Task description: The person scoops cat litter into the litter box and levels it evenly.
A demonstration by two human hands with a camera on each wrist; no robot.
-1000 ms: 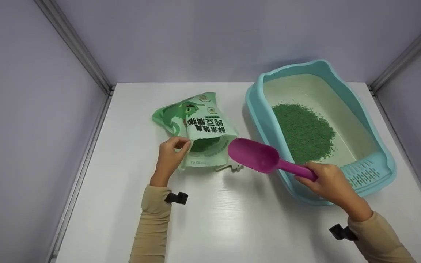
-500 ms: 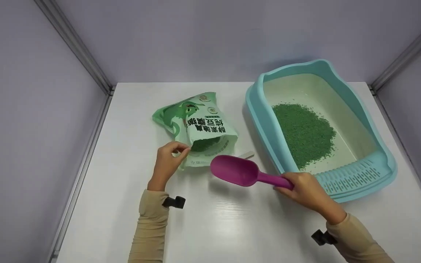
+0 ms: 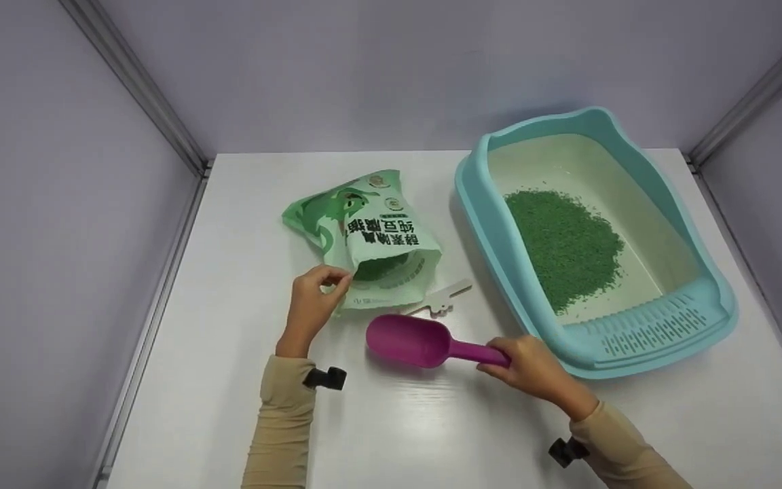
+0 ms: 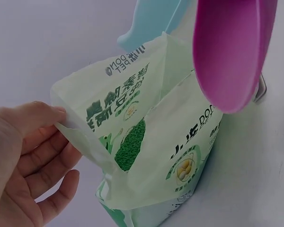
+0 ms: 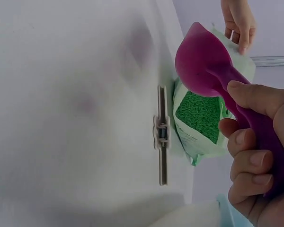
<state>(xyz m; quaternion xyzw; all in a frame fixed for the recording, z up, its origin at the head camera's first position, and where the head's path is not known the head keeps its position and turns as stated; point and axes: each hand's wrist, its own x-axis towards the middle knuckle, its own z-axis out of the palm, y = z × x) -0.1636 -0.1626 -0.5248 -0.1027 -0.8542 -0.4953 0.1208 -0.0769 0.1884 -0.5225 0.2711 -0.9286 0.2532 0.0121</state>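
Observation:
A green bag of cat litter (image 3: 391, 224) lies on the table with its mouth toward me, green pellets (image 4: 130, 145) visible inside. My left hand (image 3: 314, 299) pinches the left edge of that mouth between thumb and fingers. In my right hand (image 3: 530, 367) is the handle of a magenta scoop (image 3: 408, 339), its bowl held above the table just in front of the bag. The bowl looks empty in the head view. In the right wrist view my fingers (image 5: 248, 163) curl round the handle.
A blue litter tray (image 3: 499, 238) stands at the right, green pellets (image 3: 561, 248) heaped on its pale floor. Between bag and scoop lies a pale bag clip (image 5: 163, 135). Grey walls (image 3: 418, 75) enclose the table (image 3: 391, 435).
My right hand has brought the scoop leftward and toward me, away from the tray's edge, uncovering the clip. My left hand has shifted slightly toward me, still pinching the bag.

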